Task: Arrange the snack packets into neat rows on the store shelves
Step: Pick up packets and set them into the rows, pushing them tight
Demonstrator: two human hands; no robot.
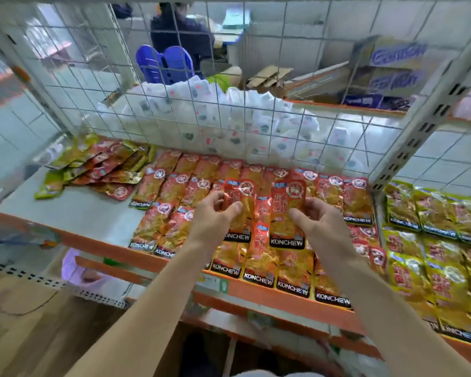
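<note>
While the left hand [215,216] pinches one orange packet [239,197] between thumb and curled fingers and the right hand [318,221] pinches a second orange packet [288,210] the same way, both packets are held upright just above the shelf [79,213], over the middle of the rows of orange packets [174,186] laid on it. Judged from the layout, the step in hand is placing these two into the rows. Lay each packet flat, printed face up, black brand strip toward the shelf's front edge, overlapping the packet behind as its neighbours do. Align side edges with the adjoining column; several packets beneath the hands lie askew and should be squared first. Release only once the packet rests flat, as the glossy film will likely slide. A loose heap of mixed packets [104,170] at the shelf's back left awaits sorting, with bare shelf in front of it. Wire mesh [174,104] closes the shelf's rear; yellow-green packets [433,240] fill the bay to the shelf's right.
</note>
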